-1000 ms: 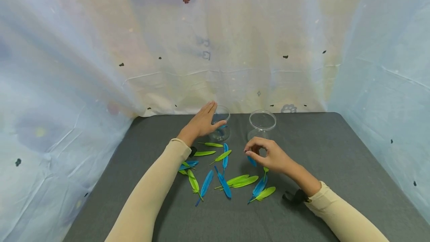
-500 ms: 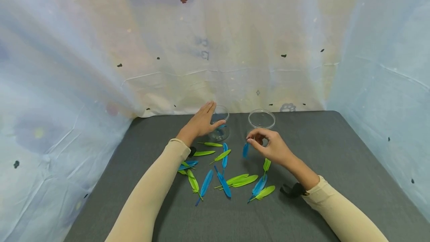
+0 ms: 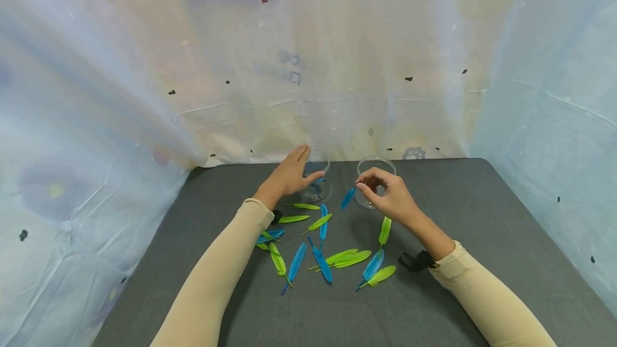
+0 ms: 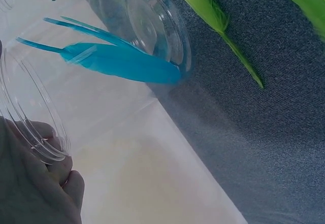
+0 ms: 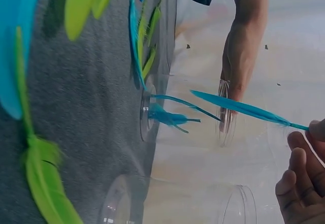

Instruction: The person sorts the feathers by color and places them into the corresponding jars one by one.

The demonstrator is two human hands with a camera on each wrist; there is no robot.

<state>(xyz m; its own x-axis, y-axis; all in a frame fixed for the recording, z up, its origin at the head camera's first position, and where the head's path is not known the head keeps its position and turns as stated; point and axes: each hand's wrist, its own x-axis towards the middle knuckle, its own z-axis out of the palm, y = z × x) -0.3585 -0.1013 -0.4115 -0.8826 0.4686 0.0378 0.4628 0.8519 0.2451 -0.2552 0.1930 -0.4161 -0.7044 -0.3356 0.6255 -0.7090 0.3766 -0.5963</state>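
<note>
Pale printed drapes [image 3: 337,42] behind a grey tabletop [image 3: 356,317]; one bright feather, held

Held feather [image 3: 348,198]: single specimen, vivid turquoise-blue throughout, quill included. Vane long and narrow, smooth along most of its length, tapering to a blunt tip, with looser downy barbs near the quill; the right wrist view showed it nearly edge-on, almost straight. Position: raised above the tabletop, between the two jars in the head view, slanting down and leftward from the fingertips.

Right hand [image 3: 391,197]: thumb and fingers closed in a pinch on the quill, the vane extending free. In the head view it overlapped the front of the right jar [image 3: 376,163], a transparent round vessel, upright.

Left hand [image 3: 287,174]: fingers extended, thumb spread wide from them, touching the rim of the left jar [image 3: 315,193], likewise transparent and upright.

Blue feathers in the left jar [image 4: 119,64]: quills toward the mouth, vanes toward the base, leaning; exact count uncertain.

Loose feathers, nearer the person: blue examples [image 3: 296,262] and lime-green examples [image 3: 354,259], scattered across the tabletop, several crossed or overlapping. Green vanes glossy and leaf-shaped, with fluffy bases and matching green quills.

Cream sleeves [image 3: 491,296] covered both forearms; a black device [image 3: 418,261] sat at the right wrist.
</note>
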